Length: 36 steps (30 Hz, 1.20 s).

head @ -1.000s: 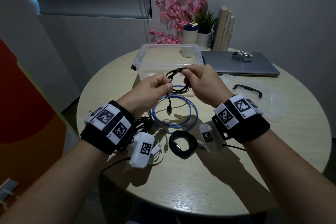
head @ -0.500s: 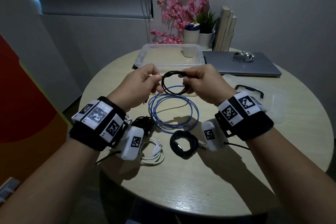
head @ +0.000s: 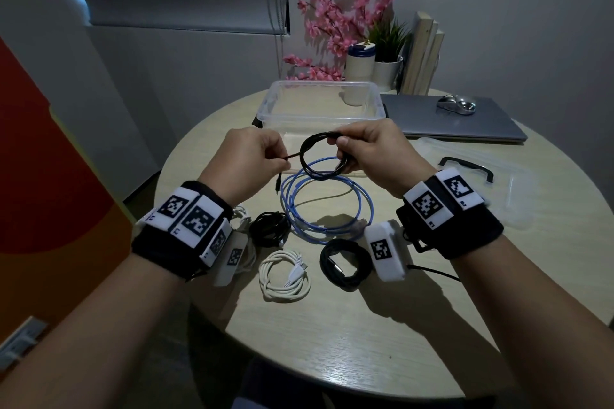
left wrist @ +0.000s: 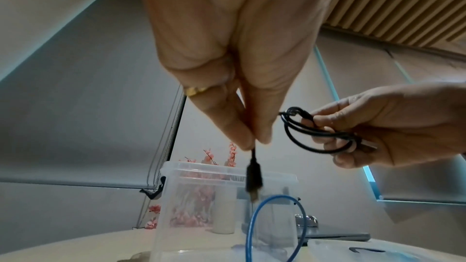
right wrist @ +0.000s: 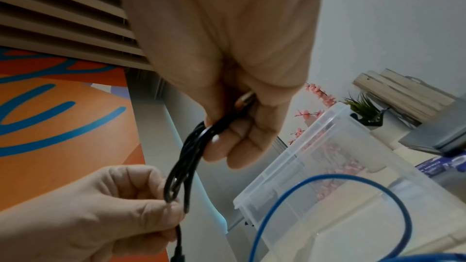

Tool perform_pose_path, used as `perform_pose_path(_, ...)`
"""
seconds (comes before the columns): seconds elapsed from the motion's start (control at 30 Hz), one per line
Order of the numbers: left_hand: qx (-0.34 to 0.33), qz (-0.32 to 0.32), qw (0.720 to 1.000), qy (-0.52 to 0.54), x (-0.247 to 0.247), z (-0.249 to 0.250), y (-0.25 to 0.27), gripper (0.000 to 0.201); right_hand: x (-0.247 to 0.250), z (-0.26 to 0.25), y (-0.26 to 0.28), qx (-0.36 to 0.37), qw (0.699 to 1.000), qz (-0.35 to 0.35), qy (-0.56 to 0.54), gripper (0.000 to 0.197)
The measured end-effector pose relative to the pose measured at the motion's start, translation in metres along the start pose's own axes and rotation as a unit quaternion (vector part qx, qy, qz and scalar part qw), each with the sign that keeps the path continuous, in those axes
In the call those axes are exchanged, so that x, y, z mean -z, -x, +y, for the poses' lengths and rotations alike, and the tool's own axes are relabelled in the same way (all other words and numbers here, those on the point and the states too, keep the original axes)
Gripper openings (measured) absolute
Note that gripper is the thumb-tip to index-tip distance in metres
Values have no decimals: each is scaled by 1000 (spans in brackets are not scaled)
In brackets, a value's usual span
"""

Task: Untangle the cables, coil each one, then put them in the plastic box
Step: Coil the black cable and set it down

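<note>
Our right hand (head: 372,156) clamps the black cable (head: 319,159) coil; left hand (head: 252,163) fingers (left wrist: 252,134) pinch its loose end. We should wrap it snugly round the coil.

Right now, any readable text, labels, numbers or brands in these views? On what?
No text reads clearly.
Left wristband tags: square codes, tiny corner print too small.
Right wristband tags: same.
White cup lid label: blurred.
Blue item: white print, blurred.
</note>
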<state>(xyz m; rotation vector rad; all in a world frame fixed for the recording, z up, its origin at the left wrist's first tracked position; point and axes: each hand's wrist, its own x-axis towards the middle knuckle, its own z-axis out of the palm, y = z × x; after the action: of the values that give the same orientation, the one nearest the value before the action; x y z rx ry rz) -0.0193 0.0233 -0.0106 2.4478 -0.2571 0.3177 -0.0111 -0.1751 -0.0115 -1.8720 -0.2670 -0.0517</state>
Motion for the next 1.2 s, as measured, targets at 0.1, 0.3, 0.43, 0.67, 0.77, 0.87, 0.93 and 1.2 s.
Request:
perform_pose_path(0.1,6,81,996,31,-3,0,1,9,-1,-1,-1,-19,999,-15,-39,23)
perform_pose_path(0.3,81,163,939,293,-9,1,-1,15,-7,-4,3,-47,991,-45,-114,16)
perform_pose_path(0.43,138,127,855,484,-15,7,2,15,-11,-4,3,-47,991,-49,-116,17)
perform_pose_path(0.67,150,16,827,541,-21,7,6,13,-12,3,0,-36,990,54,-124,15)
perform_pose_path(0.77,138,20,841,524,-21,13,9,13,-12,5,-4,-28,988,96,-117,18)
perform_pose_path(0.87,128,58,860,491,-23,21,12,10,-15,4,-7,-16,986,124,-111,16)
perform_pose_path(0.93,139,81,853,496,-25,24,10,16,-16,3,-8,-12,985,127,-118,15)
perform_pose_path(1.2,182,8,735,654,-31,29,7,16,-16,5,-3,-3,991,99,-87,14)
